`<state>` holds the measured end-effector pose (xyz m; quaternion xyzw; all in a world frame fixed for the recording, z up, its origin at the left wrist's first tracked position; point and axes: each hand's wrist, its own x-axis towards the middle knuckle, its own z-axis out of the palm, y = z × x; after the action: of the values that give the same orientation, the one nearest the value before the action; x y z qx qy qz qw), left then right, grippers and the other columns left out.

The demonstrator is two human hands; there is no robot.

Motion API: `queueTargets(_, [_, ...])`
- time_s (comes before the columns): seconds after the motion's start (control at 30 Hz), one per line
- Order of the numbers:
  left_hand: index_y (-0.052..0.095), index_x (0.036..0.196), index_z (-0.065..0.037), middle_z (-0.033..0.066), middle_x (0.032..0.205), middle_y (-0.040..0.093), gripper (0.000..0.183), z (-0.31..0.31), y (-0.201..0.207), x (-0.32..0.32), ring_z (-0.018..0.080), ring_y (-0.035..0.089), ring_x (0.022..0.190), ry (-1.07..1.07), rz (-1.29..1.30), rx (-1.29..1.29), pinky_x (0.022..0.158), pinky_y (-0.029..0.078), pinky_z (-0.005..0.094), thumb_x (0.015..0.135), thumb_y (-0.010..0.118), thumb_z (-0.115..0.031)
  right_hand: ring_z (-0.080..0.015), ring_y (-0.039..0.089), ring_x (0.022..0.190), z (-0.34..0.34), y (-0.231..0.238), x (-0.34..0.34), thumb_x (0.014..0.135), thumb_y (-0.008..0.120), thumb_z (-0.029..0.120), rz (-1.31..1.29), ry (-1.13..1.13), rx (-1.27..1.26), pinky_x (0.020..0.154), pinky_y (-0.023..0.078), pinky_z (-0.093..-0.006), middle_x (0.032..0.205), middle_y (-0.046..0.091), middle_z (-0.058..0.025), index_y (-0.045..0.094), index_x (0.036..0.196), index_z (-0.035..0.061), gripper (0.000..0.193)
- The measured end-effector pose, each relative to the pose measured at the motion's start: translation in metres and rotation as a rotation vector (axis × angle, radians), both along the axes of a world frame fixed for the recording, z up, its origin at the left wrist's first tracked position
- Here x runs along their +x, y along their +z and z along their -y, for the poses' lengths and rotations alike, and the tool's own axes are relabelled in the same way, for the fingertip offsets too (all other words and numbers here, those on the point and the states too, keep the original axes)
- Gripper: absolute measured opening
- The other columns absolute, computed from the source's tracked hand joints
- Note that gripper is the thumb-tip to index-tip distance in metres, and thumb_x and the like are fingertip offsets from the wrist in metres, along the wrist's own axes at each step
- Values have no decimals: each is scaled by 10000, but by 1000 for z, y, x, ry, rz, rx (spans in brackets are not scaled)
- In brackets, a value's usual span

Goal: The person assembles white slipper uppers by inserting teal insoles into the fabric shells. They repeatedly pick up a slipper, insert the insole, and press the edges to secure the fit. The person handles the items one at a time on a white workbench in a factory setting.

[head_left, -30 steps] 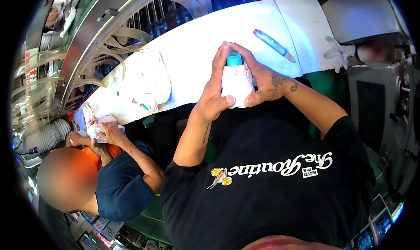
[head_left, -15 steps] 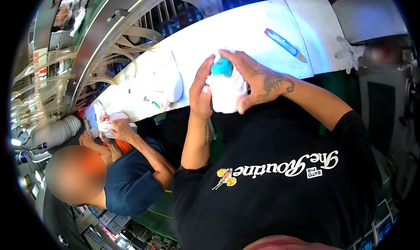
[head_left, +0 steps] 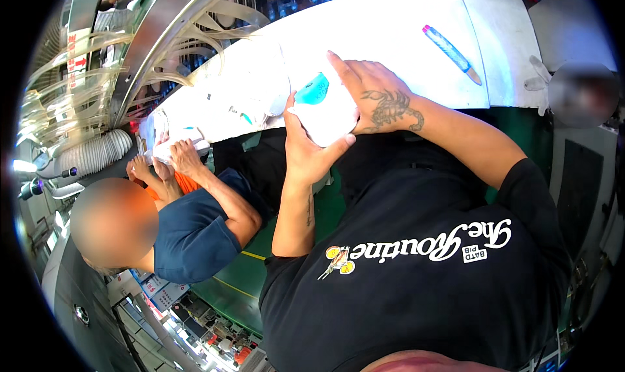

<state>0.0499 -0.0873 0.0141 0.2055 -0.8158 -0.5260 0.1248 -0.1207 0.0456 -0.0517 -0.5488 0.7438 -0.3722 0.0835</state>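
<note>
White shoe (head_left: 327, 123), clasped between cupped left hand (head_left: 306, 144) and right hand (head_left: 374, 98): probably light, stiffened by turquoise block (head_left: 314, 90); best held left and right.

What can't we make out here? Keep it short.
All in the head view:
- White item: underside hidden, turned away from the camera.
- Left hand: most fingers hidden behind the white item.
- White pieces on the table: outlines washed out by glare.
- Co-worker's piece: partly covered by their hand, too small to identify.
</note>
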Motion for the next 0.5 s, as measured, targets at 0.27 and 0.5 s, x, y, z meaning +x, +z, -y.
queueTargets(0.27, [453, 1440, 66, 167, 1312, 617, 847, -3, -14, -3, 248, 639, 1223, 120, 52, -150, 1060, 523, 401, 752, 913, -116, -406, 668, 1248, 1, -3, 2, 770, 897, 630, -99, -63, -33, 1111, 505, -525, 1363, 647, -251, 320, 1677, 1, 1245])
queueTargets(0.5, [432, 1446, 67, 191, 1314, 631, 867, 8, -22, -4, 271, 655, 1220, 143, 23, -97, 1051, 539, 415, 767, 919, -162, -430, 632, 1272, 5, 7, -1, 784, 868, 647, -74, 6, 59, 1137, 465, -525, 1399, 624, -254, 264, 1699, -3, 1274])
